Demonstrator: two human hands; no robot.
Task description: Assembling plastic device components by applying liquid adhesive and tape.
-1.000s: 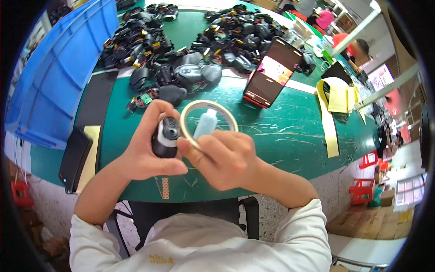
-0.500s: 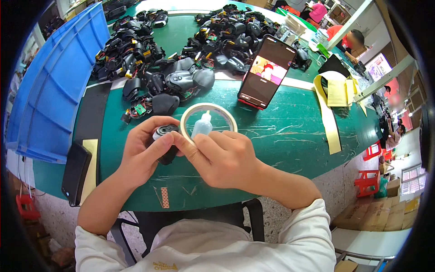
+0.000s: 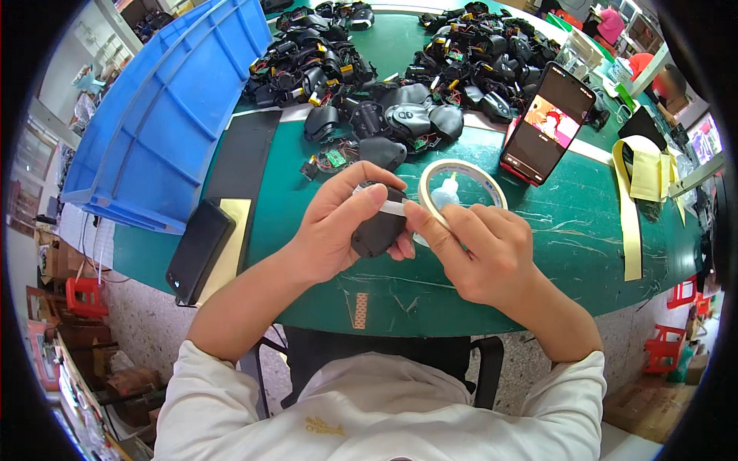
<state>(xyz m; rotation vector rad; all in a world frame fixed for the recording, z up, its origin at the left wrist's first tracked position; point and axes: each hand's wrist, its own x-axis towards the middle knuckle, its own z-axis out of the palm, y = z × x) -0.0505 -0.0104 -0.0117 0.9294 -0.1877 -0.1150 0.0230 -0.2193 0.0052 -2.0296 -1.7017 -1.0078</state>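
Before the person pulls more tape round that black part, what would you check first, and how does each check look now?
1. Left hand grips the black part: ok.
2. Tape strip lies across the part's top: ok.
3. Right hand holds the tape roll: ok.
4. Strip smooth, no wrinkles: cannot tell, too small.
5. Small bottle behind the roll is upright: ok.
6. Phone and parts pile stand apart from the hands: ok.

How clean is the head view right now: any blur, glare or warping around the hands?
Head view: left hand, right hand and the black part look sharp; even light, soft shadows; green table edge bows with fisheye; black corners; phone screen glows brightly.
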